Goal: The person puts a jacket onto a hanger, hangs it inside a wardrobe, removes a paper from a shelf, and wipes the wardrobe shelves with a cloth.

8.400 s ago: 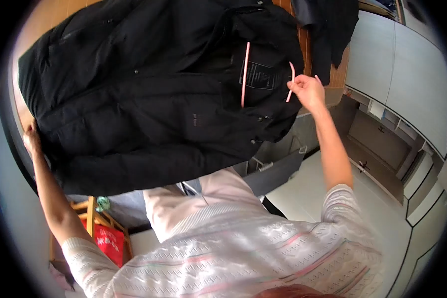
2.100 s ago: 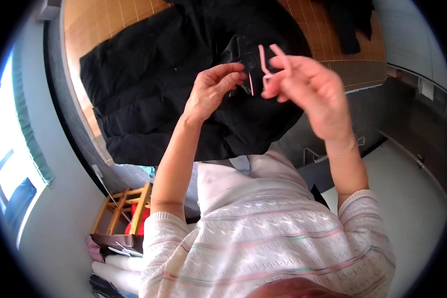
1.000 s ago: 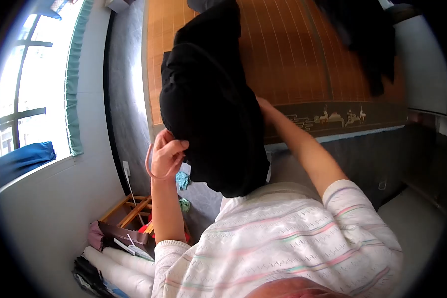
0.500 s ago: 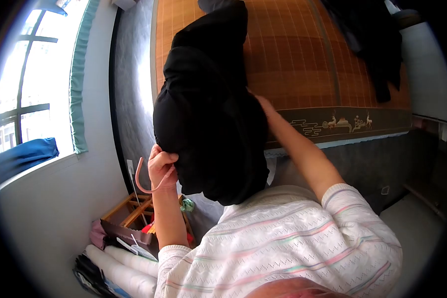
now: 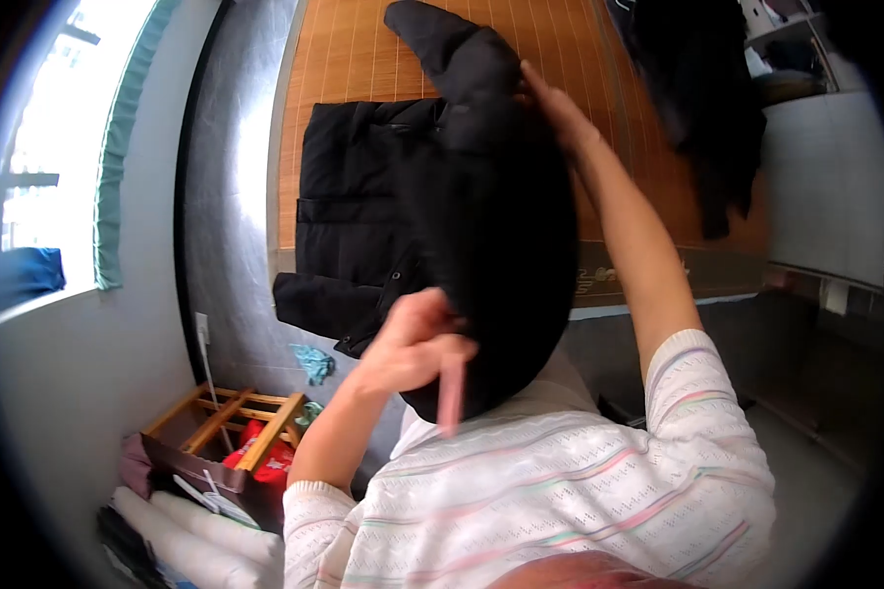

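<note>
A black padded jacket [image 5: 506, 236] lies across the front of the bed and against my body. A flat part with snap buttons [image 5: 349, 231] spreads to the left on the mat; I cannot tell whether it belongs to the same garment. My left hand [image 5: 413, 348], smeared by motion, is closed around a pink hanger [image 5: 450, 393] at the jacket's lower left; a blurred pink strip hangs below the fingers. Farther up, my right hand [image 5: 558, 108] grips the jacket's right edge near a sleeve-like end, with its fingertips partly hidden.
A woven bamboo mat [image 5: 363, 59] covers the bed. More dark clothes [image 5: 692, 108] lie at its right, beside a white cabinet [image 5: 820, 187]. On the left floor are a wooden-framed box [image 5: 236, 432], white rolls [image 5: 182, 530] and a teal cloth [image 5: 312, 363]. A window stands left.
My left hand has moved right with the pink hanger, and my right hand has gone farther up the jacket. The black bundle has shifted right, uncovering the flat buttoned part.
</note>
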`<state>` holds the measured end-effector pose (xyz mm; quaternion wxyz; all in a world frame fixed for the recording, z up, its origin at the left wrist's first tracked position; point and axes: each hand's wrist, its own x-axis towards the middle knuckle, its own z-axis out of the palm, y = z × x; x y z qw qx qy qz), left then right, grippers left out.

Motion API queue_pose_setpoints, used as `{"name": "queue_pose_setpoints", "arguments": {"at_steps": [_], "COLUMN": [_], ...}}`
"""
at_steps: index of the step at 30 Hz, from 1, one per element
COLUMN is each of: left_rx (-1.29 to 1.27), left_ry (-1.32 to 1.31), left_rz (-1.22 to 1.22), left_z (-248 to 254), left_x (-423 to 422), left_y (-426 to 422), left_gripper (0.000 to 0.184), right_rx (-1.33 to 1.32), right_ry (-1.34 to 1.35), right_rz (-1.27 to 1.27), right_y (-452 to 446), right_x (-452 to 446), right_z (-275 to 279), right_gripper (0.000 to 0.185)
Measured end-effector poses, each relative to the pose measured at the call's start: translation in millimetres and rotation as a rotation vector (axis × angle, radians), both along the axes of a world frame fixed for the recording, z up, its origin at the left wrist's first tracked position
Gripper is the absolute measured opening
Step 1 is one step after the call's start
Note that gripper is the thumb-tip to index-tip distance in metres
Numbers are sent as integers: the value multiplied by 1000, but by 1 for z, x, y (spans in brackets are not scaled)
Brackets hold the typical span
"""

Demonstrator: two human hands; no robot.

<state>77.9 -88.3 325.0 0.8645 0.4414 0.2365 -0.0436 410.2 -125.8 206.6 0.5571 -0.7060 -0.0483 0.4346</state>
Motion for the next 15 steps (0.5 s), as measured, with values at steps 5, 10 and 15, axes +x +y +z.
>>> {"name": "queue_pose_setpoints", "arguments": {"at_steps": [5,10,15], "left_rx": [479,476,494], "left_ry": [-399,-441,-482], "left_rz": [-295,-393,-374], "left_z": [-17,-12,-24], "left_x": [42,51,54], "left_y": [-54,-75,-94], "left_gripper": [18,16,18], "right_rx": [-16,-307,-430], "right_ry": [-4,-59,-314], "right_rz": [311,305,496], "right_y": [7,0,-1], "right_x": [64,69,63], "right_z": [31,62,66], "right_gripper": [37,36,25]}}
